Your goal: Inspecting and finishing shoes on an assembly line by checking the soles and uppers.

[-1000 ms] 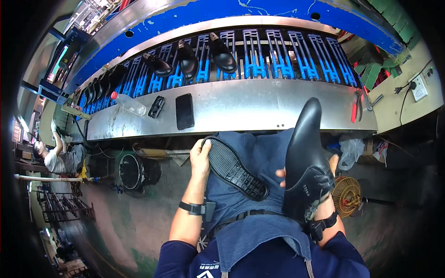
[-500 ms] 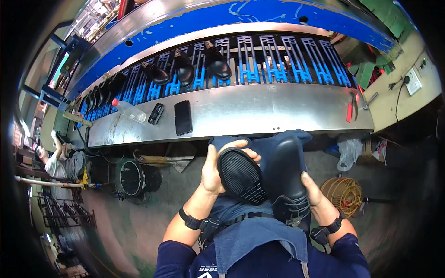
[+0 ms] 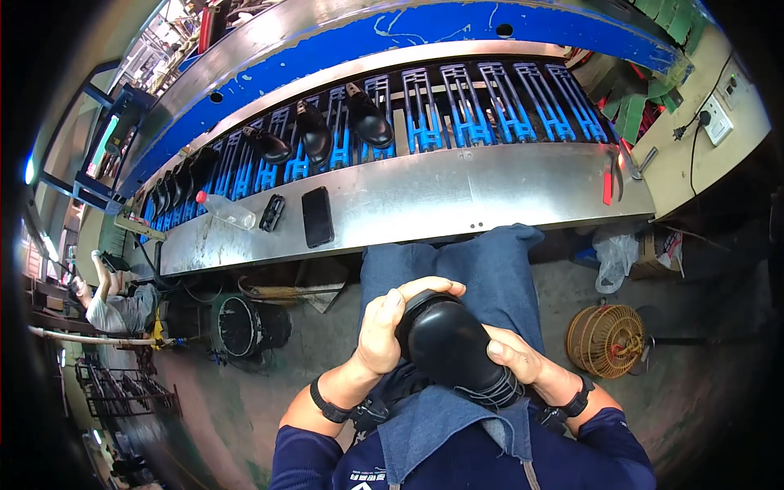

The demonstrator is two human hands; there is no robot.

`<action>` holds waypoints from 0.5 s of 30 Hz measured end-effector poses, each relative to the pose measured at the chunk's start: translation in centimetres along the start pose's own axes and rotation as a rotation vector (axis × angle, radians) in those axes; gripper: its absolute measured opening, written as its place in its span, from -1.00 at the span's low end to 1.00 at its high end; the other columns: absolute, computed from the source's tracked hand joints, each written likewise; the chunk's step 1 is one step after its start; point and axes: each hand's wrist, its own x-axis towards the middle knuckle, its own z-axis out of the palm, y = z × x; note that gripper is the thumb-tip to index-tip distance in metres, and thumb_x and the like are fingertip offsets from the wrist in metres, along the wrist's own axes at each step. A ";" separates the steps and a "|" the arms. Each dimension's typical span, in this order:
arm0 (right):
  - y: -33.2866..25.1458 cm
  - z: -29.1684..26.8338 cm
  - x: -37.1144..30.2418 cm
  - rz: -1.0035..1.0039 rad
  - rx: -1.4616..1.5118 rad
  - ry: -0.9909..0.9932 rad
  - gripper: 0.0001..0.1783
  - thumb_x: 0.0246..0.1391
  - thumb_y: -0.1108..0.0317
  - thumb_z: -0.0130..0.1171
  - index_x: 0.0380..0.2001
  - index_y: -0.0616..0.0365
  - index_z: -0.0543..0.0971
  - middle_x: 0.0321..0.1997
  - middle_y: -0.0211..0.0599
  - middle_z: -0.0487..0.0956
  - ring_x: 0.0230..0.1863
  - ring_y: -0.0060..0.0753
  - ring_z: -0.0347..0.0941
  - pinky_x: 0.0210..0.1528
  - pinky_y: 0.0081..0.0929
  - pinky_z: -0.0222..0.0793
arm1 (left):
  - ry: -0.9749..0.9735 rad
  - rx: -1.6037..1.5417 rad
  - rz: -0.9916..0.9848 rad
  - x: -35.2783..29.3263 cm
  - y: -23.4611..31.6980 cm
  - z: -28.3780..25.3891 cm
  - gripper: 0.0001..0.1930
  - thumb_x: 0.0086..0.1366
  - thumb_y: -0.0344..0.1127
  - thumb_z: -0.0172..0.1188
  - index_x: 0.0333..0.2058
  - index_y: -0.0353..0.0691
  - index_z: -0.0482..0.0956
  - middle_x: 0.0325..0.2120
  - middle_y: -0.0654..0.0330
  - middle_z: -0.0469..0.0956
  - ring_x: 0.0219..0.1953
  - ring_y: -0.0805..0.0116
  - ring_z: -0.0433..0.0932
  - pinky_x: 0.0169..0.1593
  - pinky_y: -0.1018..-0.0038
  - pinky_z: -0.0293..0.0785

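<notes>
Black shoe (image 3: 453, 339) sits in front of the torso, above the lap, toe toward approx 11 o'clock, laces toward 5. Black sole (image 3: 419, 305) lies against the toe at its 11, mostly hidden; only a rim shows, so can't tell how tight the fit is. To do this well, I'd prob. keep the two toe curves concentric, w/ an even rim all round, press from toe to heel, & keep fingertips off the mating faces.

Rel. to the hands, shoe is between them: left hand (image 3: 385, 329) at its 9–10 o'clock, gripping the sole, fingers curled over the toe end; right hand (image 3: 527, 357) at its 3, gripping the shoe's side, thumb on top, rest partly hidden.

Farther out: steel counter (image 3: 425, 192) at 12, w/ phone (image 3: 318, 217) & bottle (image 3: 230, 211) approx 10–11, red-handled pliers (image 3: 608, 186) approx 1–2. Other shoes (image 3: 369, 124) on the blue rack (image 3: 424, 135), approx 11.
</notes>
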 end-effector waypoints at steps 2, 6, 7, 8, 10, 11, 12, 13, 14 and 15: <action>0.1 -0.1 0.1 -0.003 -0.027 0.007 -0.22 0.39 -0.12 -0.12 0.33 0.41 0.33 0.15 -0.12 0.54 0.16 -0.37 0.47 0.19 -0.44 0.34 | 0.018 0.035 0.001 -0.1 0.2 0.1 -0.29 0.53 0.07 -0.40 0.07 -0.48 0.55 0.03 -0.23 0.60 0.12 -0.10 0.58 0.24 0.09 0.49; 0.4 -0.4 0.0 0.087 -0.066 -0.022 -0.09 0.35 -0.20 -0.16 0.39 0.48 0.22 0.28 0.03 0.48 0.27 -0.25 0.43 0.33 -0.38 0.27 | 0.002 0.046 0.042 -0.1 0.2 0.2 -0.31 0.54 0.04 -0.39 0.09 -0.48 0.54 0.03 -0.19 0.61 0.09 -0.03 0.60 0.23 0.15 0.49; 0.5 -0.5 -0.1 0.099 -0.062 -0.020 -0.10 0.36 -0.19 -0.17 0.39 0.48 0.23 0.28 0.03 0.48 0.28 -0.25 0.42 0.33 -0.38 0.27 | -0.007 0.036 0.052 -0.1 0.2 0.2 -0.33 0.56 0.02 -0.38 0.11 -0.49 0.53 0.04 -0.16 0.62 0.08 0.04 0.61 0.23 0.22 0.48; 0.6 -0.5 -0.1 0.110 -0.059 -0.017 -0.11 0.36 -0.18 -0.17 0.39 0.48 0.23 0.29 0.03 0.48 0.28 -0.25 0.42 0.33 -0.38 0.27 | -0.017 0.025 0.063 -0.1 0.2 0.2 -0.34 0.57 0.00 -0.37 0.13 -0.49 0.52 0.05 -0.12 0.62 0.06 0.10 0.62 0.23 0.28 0.47; 1.0 -0.5 -0.2 0.051 -0.055 0.033 -0.23 0.39 -0.16 -0.13 0.27 0.39 0.37 0.06 -0.17 0.55 0.07 -0.42 0.47 0.12 -0.48 0.34 | -0.010 0.016 0.057 -0.1 0.1 0.2 -0.34 0.57 0.01 -0.36 0.13 -0.49 0.52 0.05 -0.12 0.62 0.06 0.11 0.62 0.22 0.28 0.47; 1.2 -0.4 -0.1 0.018 -0.049 0.040 -0.29 0.40 -0.14 -0.11 0.21 0.35 0.44 -0.06 -0.28 0.58 -0.03 -0.51 0.49 0.01 -0.53 0.38 | -0.007 0.012 0.054 -0.1 0.1 0.2 -0.34 0.57 0.01 -0.36 0.13 -0.49 0.52 0.05 -0.12 0.62 0.06 0.11 0.62 0.22 0.28 0.47; 1.3 -0.5 -0.1 0.024 -0.057 0.056 -0.30 0.40 -0.14 -0.11 0.20 0.35 0.44 -0.07 -0.29 0.58 -0.05 -0.52 0.48 0.00 -0.53 0.38 | -0.007 0.016 0.061 -0.1 0.1 0.2 -0.34 0.57 0.01 -0.36 0.13 -0.49 0.52 0.05 -0.12 0.62 0.06 0.11 0.62 0.22 0.28 0.47; 1.4 -0.5 -0.1 0.025 -0.060 0.053 -0.31 0.40 -0.14 -0.12 0.19 0.34 0.45 -0.08 -0.30 0.57 -0.07 -0.53 0.48 -0.02 -0.54 0.38 | -0.008 0.019 0.069 -0.1 0.0 0.2 -0.34 0.57 0.01 -0.36 0.13 -0.49 0.52 0.06 -0.11 0.62 0.06 0.12 0.62 0.22 0.28 0.47; 1.5 -0.6 0.0 0.016 -0.053 0.048 -0.31 0.41 -0.14 -0.12 0.17 0.33 0.46 -0.09 -0.31 0.57 -0.08 -0.55 0.47 -0.03 -0.54 0.37 | -0.003 0.032 0.075 -0.1 0.0 0.2 -0.34 0.57 0.01 -0.36 0.13 -0.49 0.52 0.06 -0.11 0.62 0.06 0.12 0.62 0.22 0.28 0.47; 1.6 -0.6 0.0 0.037 -0.063 0.056 -0.32 0.41 -0.13 -0.12 0.17 0.33 0.46 -0.11 -0.32 0.57 -0.10 -0.55 0.46 -0.04 -0.54 0.37 | 0.004 0.039 0.059 0.0 0.0 0.2 -0.34 0.56 0.02 -0.35 0.11 -0.49 0.53 0.05 -0.15 0.61 0.07 0.05 0.61 0.22 0.22 0.48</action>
